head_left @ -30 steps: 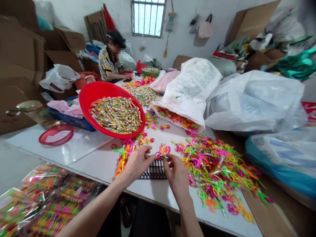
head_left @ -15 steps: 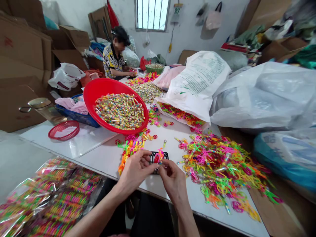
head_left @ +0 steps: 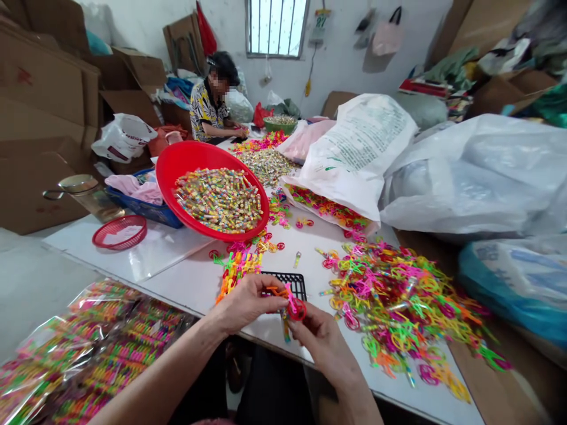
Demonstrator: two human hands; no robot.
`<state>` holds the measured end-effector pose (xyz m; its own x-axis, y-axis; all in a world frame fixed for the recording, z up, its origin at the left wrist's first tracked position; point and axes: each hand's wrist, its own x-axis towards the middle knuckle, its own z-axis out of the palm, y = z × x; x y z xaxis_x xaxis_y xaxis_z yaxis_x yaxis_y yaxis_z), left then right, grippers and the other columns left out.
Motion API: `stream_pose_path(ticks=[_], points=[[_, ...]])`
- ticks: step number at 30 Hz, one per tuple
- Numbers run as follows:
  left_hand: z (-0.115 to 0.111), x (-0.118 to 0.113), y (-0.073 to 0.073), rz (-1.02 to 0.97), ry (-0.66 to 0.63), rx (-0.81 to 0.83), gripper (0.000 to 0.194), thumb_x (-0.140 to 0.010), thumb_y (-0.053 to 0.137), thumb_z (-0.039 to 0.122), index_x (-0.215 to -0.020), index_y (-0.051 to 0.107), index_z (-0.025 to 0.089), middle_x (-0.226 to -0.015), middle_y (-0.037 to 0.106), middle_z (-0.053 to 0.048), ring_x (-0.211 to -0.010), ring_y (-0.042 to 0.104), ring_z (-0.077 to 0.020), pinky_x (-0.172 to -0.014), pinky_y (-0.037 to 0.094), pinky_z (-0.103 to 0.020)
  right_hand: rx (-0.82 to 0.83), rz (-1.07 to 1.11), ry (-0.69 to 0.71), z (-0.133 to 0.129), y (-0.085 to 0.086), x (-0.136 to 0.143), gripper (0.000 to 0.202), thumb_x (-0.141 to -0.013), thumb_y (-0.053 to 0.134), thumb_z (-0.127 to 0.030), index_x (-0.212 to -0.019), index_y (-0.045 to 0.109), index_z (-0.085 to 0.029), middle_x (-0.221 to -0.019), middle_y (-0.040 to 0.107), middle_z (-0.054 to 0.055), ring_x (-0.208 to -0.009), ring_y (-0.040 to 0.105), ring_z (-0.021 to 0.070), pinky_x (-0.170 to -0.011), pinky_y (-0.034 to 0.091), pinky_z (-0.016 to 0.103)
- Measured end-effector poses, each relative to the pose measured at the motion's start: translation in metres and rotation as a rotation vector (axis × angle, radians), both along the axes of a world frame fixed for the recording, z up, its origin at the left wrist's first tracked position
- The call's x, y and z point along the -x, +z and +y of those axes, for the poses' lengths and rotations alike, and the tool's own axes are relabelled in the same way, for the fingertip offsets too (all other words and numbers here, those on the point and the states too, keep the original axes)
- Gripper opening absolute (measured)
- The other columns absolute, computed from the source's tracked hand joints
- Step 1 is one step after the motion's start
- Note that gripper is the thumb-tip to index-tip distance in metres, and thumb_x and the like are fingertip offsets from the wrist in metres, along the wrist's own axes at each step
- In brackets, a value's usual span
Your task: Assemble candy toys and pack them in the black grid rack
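My left hand (head_left: 250, 302) pinches a small plastic toy (head_left: 296, 309) with a red ring and pink and orange parts. My right hand (head_left: 319, 337) has its fingertips closed on the lower right side of the same toy. From between the hands a short, clear tube with coloured contents (head_left: 285, 328) hangs down; whether it is joined to the toy I cannot tell. Behind the fingers a black plastic grid tray (head_left: 297, 284) lies on the table, partly covered. Rows of coloured toy pieces (head_left: 239, 268) lie just beyond my left hand.
To the right spreads a heap of coloured plastic toys (head_left: 398, 295). A tilted red basin (head_left: 170, 162) holds many small tubes, with a white sack (head_left: 349, 153) beside it. Packed bags (head_left: 110, 354) lie low at left. A co-worker (head_left: 210, 106) sits at the far end.
Both hands have come nearer to me with the toy, uncovering more of the black tray. The red ring and the hanging tube now show more plainly between my fingers.
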<state>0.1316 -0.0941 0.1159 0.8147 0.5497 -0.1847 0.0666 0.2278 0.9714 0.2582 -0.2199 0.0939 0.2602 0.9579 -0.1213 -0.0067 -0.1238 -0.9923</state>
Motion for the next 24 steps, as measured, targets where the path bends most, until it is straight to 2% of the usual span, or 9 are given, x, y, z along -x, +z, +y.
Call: stream_pose_path(ticks=[3, 5, 10, 13, 19, 21, 24], points=[[-0.003, -0.001, -0.004, 0.051, 0.09, -0.041, 0.024, -0.064, 0.073, 0.028, -0.08, 0.066, 0.012, -0.067, 0.062, 0.0, -0.058, 0.052, -0.0082, -0.054, 0.04, -0.018, -0.008, -0.124, -0.149, -0.001, 0.011, -0.003, 0.039, -0.073, 0.065, -0.035, -0.109, 0.058, -0.022, -0.094, 0.063, 0.005, -0.081, 0.058, 0.0169, -0.069, 0.048, 0.027], [-0.007, -0.003, -0.006, 0.048, 0.127, -0.046, 0.023, -0.064, 0.072, 0.026, -0.082, 0.066, 0.013, -0.069, 0.063, 0.0, -0.059, 0.053, -0.0084, -0.056, 0.04, -0.019, -0.008, -0.156, -0.18, 0.001, 0.016, 0.0, 0.039, -0.075, 0.063, -0.037, -0.111, 0.056, -0.022, -0.101, 0.063, 0.007, -0.087, 0.059, 0.0192, -0.074, 0.05, 0.03], [-0.019, -0.009, -0.01, -0.099, 0.201, 0.127, 0.014, -0.067, 0.07, 0.024, -0.073, 0.065, 0.013, -0.062, 0.062, 0.0, -0.055, 0.051, -0.0077, -0.055, 0.038, -0.019, 0.026, -0.195, -0.251, 0.006, 0.012, 0.013, 0.032, -0.081, 0.054, -0.045, -0.095, 0.061, -0.017, -0.075, 0.065, 0.005, -0.065, 0.06, 0.0169, -0.058, 0.05, 0.027], [-0.022, -0.007, -0.013, -0.16, 0.182, 0.201, 0.012, -0.066, 0.07, 0.022, -0.071, 0.066, 0.012, -0.061, 0.061, 0.0, -0.056, 0.05, -0.008, -0.057, 0.038, -0.02, -0.007, -0.161, -0.287, 0.005, 0.01, 0.016, 0.03, -0.08, 0.056, -0.044, -0.091, 0.062, -0.017, -0.072, 0.065, 0.004, -0.062, 0.059, 0.0153, -0.056, 0.05, 0.025], [-0.021, 0.001, -0.015, -0.252, 0.076, 0.295, 0.012, -0.066, 0.071, 0.023, -0.07, 0.066, 0.013, -0.062, 0.058, -0.001, -0.058, 0.05, -0.009, -0.058, 0.038, -0.021, -0.074, -0.014, -0.187, 0.003, 0.011, 0.015, 0.027, -0.076, 0.061, -0.044, -0.079, 0.063, -0.018, -0.064, 0.061, 0.002, -0.054, 0.055, 0.0129, -0.05, 0.048, 0.024], [-0.023, 0.001, -0.016, -0.262, 0.09, 0.297, 0.012, -0.065, 0.071, 0.022, -0.069, 0.066, 0.012, -0.06, 0.058, 0.0, -0.056, 0.049, -0.0084, -0.057, 0.037, -0.021, -0.055, -0.029, -0.195, 0.003, 0.007, 0.015, 0.028, -0.076, 0.061, -0.045, -0.08, 0.063, -0.018, -0.064, 0.062, 0.003, -0.055, 0.055, 0.0142, -0.051, 0.047, 0.025], [-0.024, -0.004, -0.015, -0.245, 0.174, 0.315, 0.014, -0.062, 0.073, 0.022, -0.068, 0.066, 0.011, -0.056, 0.058, -0.001, -0.052, 0.048, -0.0083, -0.054, 0.035, -0.021, -0.032, -0.036, -0.285, 0.006, -0.006, 0.014, 0.032, -0.071, 0.063, -0.049, -0.085, 0.065, -0.02, -0.065, 0.063, 0.004, -0.054, 0.055, 0.0156, -0.051, 0.047, 0.026]])
